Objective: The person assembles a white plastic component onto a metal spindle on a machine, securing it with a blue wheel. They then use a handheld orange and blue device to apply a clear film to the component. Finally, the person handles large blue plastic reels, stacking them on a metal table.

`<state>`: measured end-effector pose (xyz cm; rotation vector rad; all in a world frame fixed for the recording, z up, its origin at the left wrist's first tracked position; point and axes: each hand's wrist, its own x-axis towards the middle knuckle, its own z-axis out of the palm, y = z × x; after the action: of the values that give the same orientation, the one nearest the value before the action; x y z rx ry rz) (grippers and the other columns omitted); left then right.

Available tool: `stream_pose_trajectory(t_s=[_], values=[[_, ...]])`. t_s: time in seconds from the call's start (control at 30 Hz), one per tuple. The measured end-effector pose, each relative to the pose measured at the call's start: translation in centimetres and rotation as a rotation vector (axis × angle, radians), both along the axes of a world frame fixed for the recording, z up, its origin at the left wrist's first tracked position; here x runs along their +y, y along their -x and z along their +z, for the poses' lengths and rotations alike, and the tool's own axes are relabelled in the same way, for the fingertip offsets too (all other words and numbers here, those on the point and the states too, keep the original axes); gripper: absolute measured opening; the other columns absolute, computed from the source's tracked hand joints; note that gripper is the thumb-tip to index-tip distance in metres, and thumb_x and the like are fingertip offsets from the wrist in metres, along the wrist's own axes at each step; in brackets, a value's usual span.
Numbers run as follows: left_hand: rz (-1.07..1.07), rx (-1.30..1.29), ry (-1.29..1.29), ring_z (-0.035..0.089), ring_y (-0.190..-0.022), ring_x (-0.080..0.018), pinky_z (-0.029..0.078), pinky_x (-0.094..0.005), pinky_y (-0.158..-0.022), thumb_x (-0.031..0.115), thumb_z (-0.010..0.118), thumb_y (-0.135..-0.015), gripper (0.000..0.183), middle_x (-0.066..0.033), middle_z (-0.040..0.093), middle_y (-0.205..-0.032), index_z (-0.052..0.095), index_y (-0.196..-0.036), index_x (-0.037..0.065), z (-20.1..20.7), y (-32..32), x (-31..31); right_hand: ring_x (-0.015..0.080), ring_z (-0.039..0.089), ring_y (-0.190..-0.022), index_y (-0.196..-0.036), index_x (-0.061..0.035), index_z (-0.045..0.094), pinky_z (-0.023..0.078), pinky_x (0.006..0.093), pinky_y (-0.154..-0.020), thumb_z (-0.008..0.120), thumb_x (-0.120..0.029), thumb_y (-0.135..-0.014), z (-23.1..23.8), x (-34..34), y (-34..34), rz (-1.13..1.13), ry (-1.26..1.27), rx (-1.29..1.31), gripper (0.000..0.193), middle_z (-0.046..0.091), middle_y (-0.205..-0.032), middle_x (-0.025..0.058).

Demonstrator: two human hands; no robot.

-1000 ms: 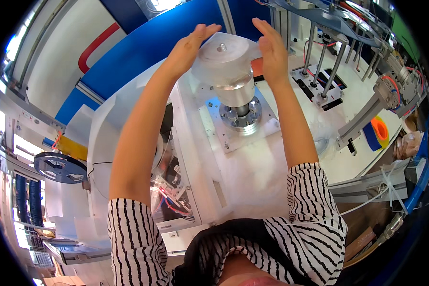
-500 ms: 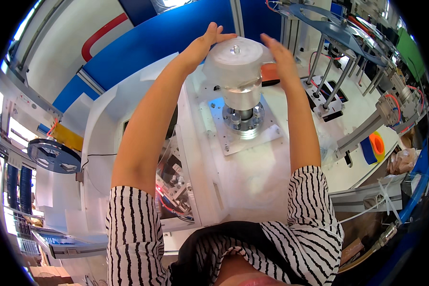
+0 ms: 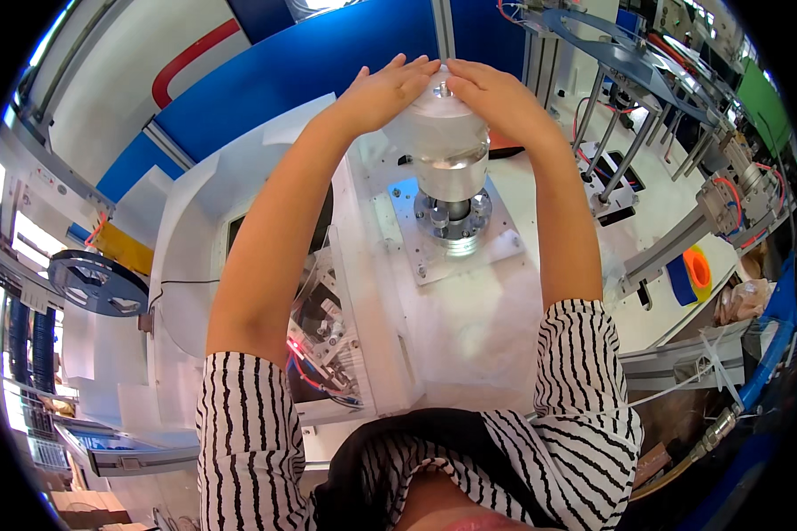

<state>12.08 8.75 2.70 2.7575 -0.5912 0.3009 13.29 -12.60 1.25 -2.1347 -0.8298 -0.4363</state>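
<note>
A metal cylinder [image 3: 452, 177] with a wide whitish round top [image 3: 439, 106] and a small bolt at its centre stands upright on a round flange [image 3: 456, 221]. The flange sits on a square metal plate [image 3: 421, 265]. My left hand [image 3: 385, 96] lies over the left rim of the round top, fingers stretched out. From the other side my right hand [image 3: 500, 99] rests flat over the right part of the top, its fingertips close to the bolt. Nothing is gripped in either hand. The far edge of the top is hidden under my fingers.
Left of the plate, an opening in the white machine bed [image 3: 460, 363] shows a mechanism [image 3: 328, 345] with wires and a red light. A dark reel [image 3: 97, 283] hangs at far left. At right stand a ring-shaped rack [image 3: 629, 142] on posts and an orange tape roll [image 3: 698, 270].
Both hands have moved inward onto the round top. My right hand, earlier held off its right side, now lies over it, and my left fingers have come down flat.
</note>
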Motion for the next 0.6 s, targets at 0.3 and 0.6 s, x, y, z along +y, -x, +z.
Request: stream_pose_trajectory(t_s=[0.3, 0.6], values=[[0.179, -0.199, 0.093, 0.014, -0.145, -0.0254, 0.006, -0.052, -0.115, 0.056, 0.027, -0.098, 0.06, -0.0053, 0.025, -0.155, 0.035, -0.146, 0.021, -0.5, 0.7, 2.0, 0.0321, 0.04, -0.133, -0.131, -0.0076, 0.053, 0.032, 0.0355, -0.108, 0.051, -0.043, -0.091, -1.1, -2.2, -0.3, -0.152, -0.044, -0.099, 0.054, 0.046, -0.142, 0.013], [-0.051, -0.148, -0.001, 0.024, -0.142, -0.0249, 0.008, -0.0524, -0.115, 0.048, 0.022, -0.101, 0.055, -0.0044, 0.037, -0.149, 0.043, -0.141, 0.017, 0.1, 1.2, -0.8, 0.0345, 0.039, -0.133, -0.135, -0.012, 0.049, 0.033, 0.0419, -0.107, 0.036, -0.052, -0.093, 1.1, 0.5, -0.4, -0.017, 0.175, 0.036, 0.06, 0.048, -0.14, 0.0099]])
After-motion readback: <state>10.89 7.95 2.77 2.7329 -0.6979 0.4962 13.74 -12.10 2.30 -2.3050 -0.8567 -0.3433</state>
